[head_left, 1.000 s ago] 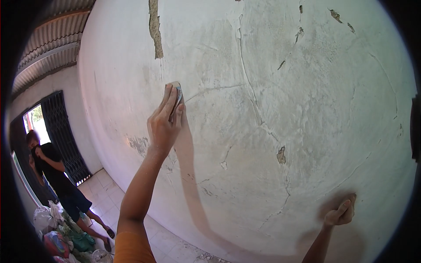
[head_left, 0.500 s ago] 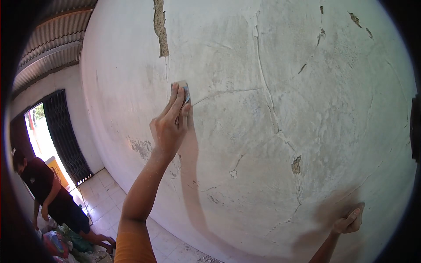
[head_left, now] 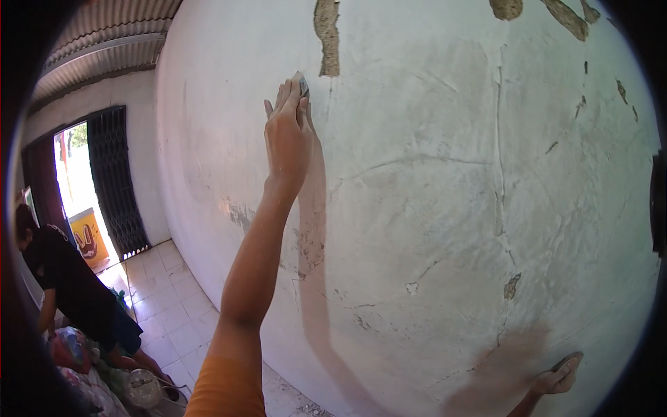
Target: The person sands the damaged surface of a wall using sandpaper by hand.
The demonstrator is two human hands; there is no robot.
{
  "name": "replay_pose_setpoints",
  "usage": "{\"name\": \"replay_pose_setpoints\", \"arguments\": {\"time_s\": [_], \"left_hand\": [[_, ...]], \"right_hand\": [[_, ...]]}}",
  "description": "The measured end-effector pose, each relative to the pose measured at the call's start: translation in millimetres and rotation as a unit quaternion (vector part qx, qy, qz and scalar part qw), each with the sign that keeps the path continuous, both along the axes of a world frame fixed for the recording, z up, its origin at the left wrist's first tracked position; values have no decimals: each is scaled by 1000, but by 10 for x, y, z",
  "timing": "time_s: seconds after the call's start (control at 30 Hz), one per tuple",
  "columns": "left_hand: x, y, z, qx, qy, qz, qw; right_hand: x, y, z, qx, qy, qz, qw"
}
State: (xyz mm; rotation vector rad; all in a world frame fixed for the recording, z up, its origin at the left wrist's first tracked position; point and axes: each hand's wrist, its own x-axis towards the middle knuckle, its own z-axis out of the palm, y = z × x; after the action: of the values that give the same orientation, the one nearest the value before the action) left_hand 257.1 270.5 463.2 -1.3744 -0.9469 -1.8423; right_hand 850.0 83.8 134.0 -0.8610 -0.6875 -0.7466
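My left hand (head_left: 288, 135) is raised against the whitish plastered wall (head_left: 431, 215), left of a long bare patch in the plaster. Its fingers press a small folded piece of sandpaper (head_left: 303, 86), pale with a grey-blue side, to the surface. At the lower right, my right hand (head_left: 556, 377) rests by the wall with its fingers curled. A dark edge shows at its fingers, but what it holds is unclear.
Cracks and chipped patches (head_left: 512, 286) mark the wall. A person in dark clothes (head_left: 76, 285) bends over bags (head_left: 73, 347) at the lower left. Behind them is an open doorway with a folding gate (head_left: 118, 181). Tiled floor (head_left: 167, 292) runs along the wall.
My left hand has slid up and left along the wall with the sandpaper, from below the bare patch to left of it. My right hand sits slightly lower in view. The view has shifted left.
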Motion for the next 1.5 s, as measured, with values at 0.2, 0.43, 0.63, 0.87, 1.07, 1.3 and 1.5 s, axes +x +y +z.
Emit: {"name": "replay_pose_setpoints", "arguments": {"time_s": [0.2, 0.43, 0.63, 0.87, 1.07, 1.3, 1.5], "left_hand": [[122, 32, -495, 31, 78, 5, 996], [-505, 262, -30, -37, -33, 55, 997], [-315, 7, -264, -91, -8, -91, 992], [100, -43, -713, 11, 211, -63, 975], [135, -19, -68, 60, 238, -46, 968], [-69, -5, -374, 31, 267, 11, 963], [-52, -112, -492, -7, 257, 56, 965]], "right_hand": [[-135, -35, 86, -42, 32, 7, 999], [-250, 29, 142, -5, 92, 6, 996], [-572, -6, 441, 2, 136, 25, 990], [-625, -20, 371, -14, 147, 32, 989], [-921, 39, 547, 50, 163, 51, 984], [-1268, 20, 819, 60, 202, 30, 977], [-1291, -9, 823, 71, 173, 72, 980]]}}
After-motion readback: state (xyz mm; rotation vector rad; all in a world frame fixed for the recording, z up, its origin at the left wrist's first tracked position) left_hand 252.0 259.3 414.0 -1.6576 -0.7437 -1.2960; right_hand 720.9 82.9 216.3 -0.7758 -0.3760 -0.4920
